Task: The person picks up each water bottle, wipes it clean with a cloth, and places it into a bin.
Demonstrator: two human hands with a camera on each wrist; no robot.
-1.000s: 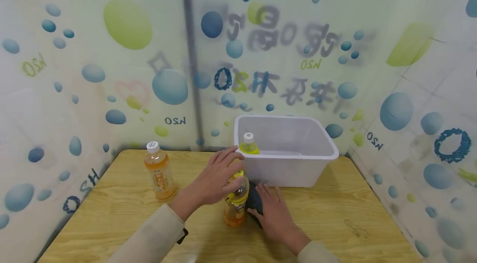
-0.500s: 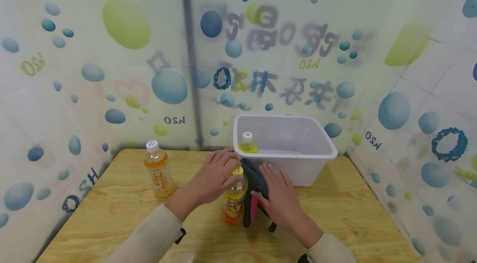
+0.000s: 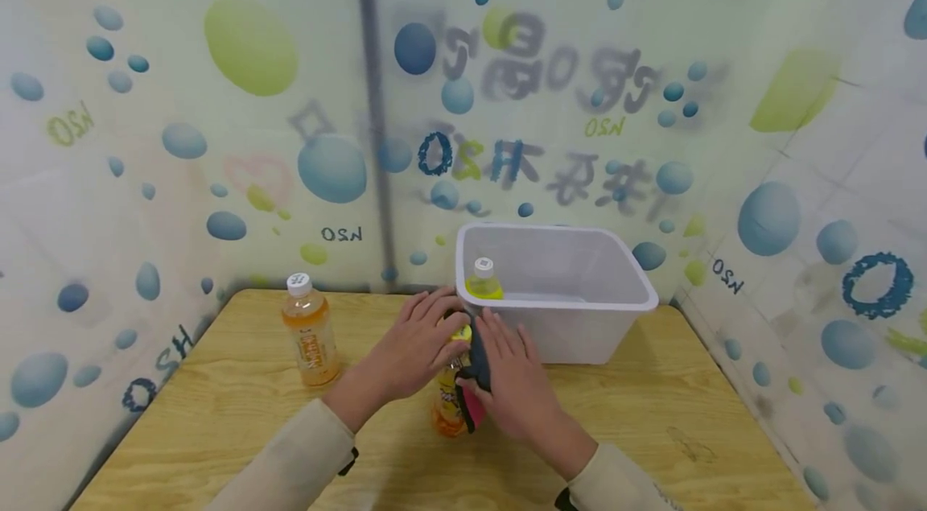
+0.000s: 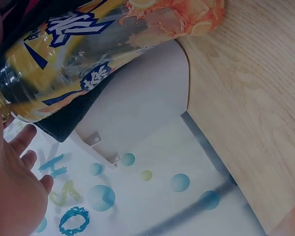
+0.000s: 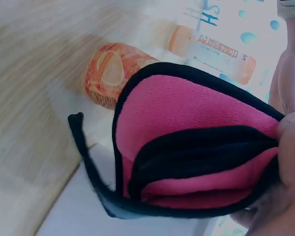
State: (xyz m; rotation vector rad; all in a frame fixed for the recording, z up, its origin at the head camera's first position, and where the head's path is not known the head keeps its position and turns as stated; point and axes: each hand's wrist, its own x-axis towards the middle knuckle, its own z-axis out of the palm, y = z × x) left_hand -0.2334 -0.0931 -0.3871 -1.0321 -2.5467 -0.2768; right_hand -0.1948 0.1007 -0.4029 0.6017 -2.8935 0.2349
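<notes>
An orange-drink bottle (image 3: 447, 414) with a yellow cap stands upright on the table, left of centre in front of the tub. My left hand (image 3: 413, 346) holds it at the cap from above. A dark cloth (image 3: 478, 358) with a pink inner side and black edging lies along the bottle's right side, with my right hand (image 3: 525, 390) holding it there. In the right wrist view the cloth (image 5: 187, 103) is folded open, gripped at its edge by thumb and fingers. The left wrist view shows the bottle's yellow label (image 4: 78, 54) with cloth behind it.
A white plastic tub (image 3: 558, 334) stands behind the hands, holding a white-capped bottle (image 3: 484, 282) with yellow liquid in its left corner. Another orange-drink bottle (image 3: 310, 334) with a white cap stands at the left. Patterned walls close off the wooden table (image 3: 652, 430) at the back and sides.
My right hand and the cloth swung out to the right, showing the pink side, then came back left against the bottle. The left hand stayed on the cap.
</notes>
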